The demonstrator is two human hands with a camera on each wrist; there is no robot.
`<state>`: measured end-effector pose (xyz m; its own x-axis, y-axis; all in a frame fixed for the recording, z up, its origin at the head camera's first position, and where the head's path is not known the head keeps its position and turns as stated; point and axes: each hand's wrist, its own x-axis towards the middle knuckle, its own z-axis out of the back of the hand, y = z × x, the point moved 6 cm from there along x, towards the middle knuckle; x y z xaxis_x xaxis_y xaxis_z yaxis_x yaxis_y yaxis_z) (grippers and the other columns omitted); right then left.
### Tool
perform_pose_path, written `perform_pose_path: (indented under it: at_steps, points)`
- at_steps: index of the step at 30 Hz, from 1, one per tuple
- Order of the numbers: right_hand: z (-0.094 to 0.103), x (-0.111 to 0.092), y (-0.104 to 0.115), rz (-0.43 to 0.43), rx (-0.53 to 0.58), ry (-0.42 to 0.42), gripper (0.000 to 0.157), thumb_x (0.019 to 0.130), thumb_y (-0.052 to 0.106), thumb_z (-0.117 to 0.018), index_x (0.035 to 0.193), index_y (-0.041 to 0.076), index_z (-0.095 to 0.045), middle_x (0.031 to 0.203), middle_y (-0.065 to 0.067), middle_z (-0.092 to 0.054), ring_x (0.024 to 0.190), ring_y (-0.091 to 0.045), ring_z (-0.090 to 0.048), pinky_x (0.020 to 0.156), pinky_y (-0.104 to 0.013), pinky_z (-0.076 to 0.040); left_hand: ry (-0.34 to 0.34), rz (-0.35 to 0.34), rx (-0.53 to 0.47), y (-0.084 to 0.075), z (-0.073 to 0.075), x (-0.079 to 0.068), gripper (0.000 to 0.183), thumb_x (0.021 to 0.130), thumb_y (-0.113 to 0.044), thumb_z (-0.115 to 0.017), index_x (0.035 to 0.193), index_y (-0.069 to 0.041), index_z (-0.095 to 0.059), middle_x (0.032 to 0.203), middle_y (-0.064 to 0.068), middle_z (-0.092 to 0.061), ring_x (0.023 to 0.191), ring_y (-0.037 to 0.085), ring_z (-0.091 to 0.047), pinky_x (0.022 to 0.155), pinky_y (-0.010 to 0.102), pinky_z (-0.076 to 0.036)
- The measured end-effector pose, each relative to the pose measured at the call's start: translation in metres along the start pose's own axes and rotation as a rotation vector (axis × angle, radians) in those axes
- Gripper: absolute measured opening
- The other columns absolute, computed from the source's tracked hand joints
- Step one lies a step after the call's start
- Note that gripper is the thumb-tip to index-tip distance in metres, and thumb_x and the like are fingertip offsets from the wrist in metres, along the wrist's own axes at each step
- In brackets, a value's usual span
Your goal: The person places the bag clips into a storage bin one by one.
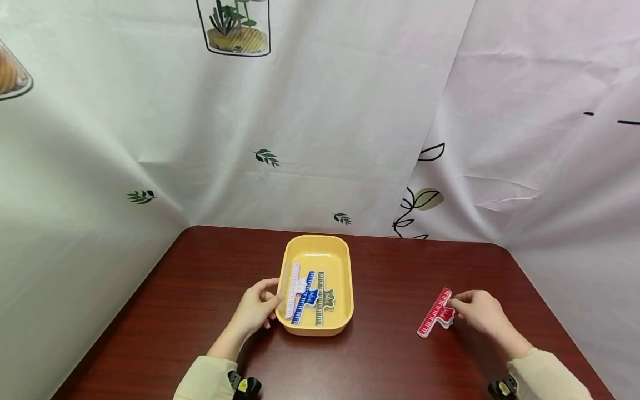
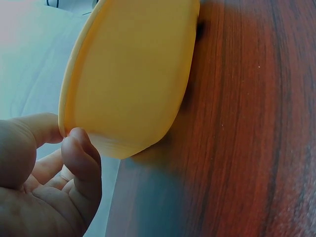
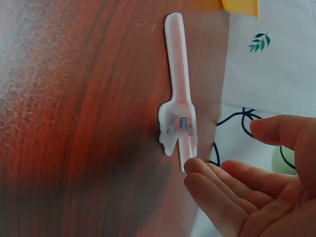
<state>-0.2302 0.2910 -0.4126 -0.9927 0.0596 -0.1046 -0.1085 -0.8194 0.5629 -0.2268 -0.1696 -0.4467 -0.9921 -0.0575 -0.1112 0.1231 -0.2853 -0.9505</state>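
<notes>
My left hand (image 1: 254, 308) pinches the left rim of a yellow tray (image 1: 346, 266) between thumb and fingers. In the left wrist view that rim of the tray (image 2: 69, 98) passes between the thumb and fingertips. A pale pink ruler clip (image 1: 292, 294), a blue one (image 1: 303, 300) and a green one (image 1: 320, 303) lie side by side in the tray. At the right, a red ruler clip (image 1: 434, 314) is on the table beside my right hand (image 1: 479, 311). The right wrist view shows thumb and fingers spread apart, fingertips right at one end of the clip (image 3: 178, 64), its spring facing the camera.
Both hands work over a dark red-brown wooden table (image 1: 385, 355). Behind it and along its sides hangs a white cloth (image 1: 320, 111) printed with leaves and jars. The tray stands between the hands, near the table's middle.
</notes>
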Motion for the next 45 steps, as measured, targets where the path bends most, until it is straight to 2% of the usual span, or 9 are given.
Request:
perform_pose_path:
  at_steps: [9,22,36,45]
  points:
    - [-0.009,0.000,-0.006,-0.019,0.032,0.018,0.037,0.085,0.021,-0.059,0.098,-0.012,-0.065,0.060,-0.002,-0.061,0.052,-0.012,-0.057,0.048,-0.026,-0.050,0.002,-0.006,-0.005,-0.001,0.000,0.000,0.041,0.088,-0.005,-0.062,0.129,-0.002,-0.052,0.067,0.006,-0.053,0.049,0.015,-0.048,0.035,0.025,-0.041]
    - [-0.019,0.003,-0.012,-0.068,0.115,0.056,0.036,0.085,0.019,-0.058,0.097,-0.014,-0.064,0.063,-0.003,-0.062,0.058,-0.012,-0.059,0.050,-0.029,-0.055,-0.004,-0.006,-0.006,0.000,-0.001,0.001,0.041,0.088,-0.003,-0.062,0.128,-0.002,-0.052,0.066,0.006,-0.052,0.048,0.015,-0.048,0.035,0.024,-0.040]
    - [-0.026,0.006,-0.017,-0.084,0.124,0.053,0.030,0.081,0.017,-0.063,0.093,-0.010,-0.066,0.058,-0.002,-0.058,0.056,-0.012,-0.057,0.048,-0.028,-0.054,-0.008,-0.008,-0.006,0.002,-0.001,0.001,0.041,0.088,-0.004,-0.062,0.128,-0.002,-0.053,0.067,0.006,-0.052,0.048,0.015,-0.049,0.035,0.024,-0.041]
    - [-0.027,0.006,-0.017,-0.076,0.105,0.062,0.032,0.079,0.015,-0.070,0.095,-0.012,-0.064,0.063,-0.003,-0.058,0.056,-0.014,-0.055,0.046,-0.029,-0.054,-0.007,-0.008,-0.007,0.002,-0.001,0.001,0.041,0.088,-0.004,-0.062,0.128,-0.002,-0.053,0.067,0.007,-0.053,0.048,0.014,-0.049,0.035,0.024,-0.041]
